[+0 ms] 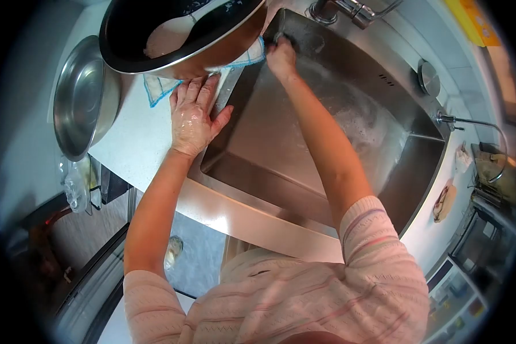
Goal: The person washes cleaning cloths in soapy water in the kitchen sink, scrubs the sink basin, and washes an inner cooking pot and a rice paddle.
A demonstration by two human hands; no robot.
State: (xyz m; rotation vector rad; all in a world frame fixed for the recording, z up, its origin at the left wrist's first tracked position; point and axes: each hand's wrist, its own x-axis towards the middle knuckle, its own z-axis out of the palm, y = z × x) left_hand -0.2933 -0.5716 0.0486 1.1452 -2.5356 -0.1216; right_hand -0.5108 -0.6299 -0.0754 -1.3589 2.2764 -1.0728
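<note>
Sink surrounds the right hand, its grip blurred.

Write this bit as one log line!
Left hand: flat on counter | Right hand: in sink corner, grip unclear | Pot: on cloth, spoon inside

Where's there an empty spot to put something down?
There's bare counter between the steel bowl and the left hand. The sink floor also has open space between that hand and the right forearm, but it looks wet. It's crowded farther back, where the big pot with its spoon sits over the blue-edged cloth.
</note>
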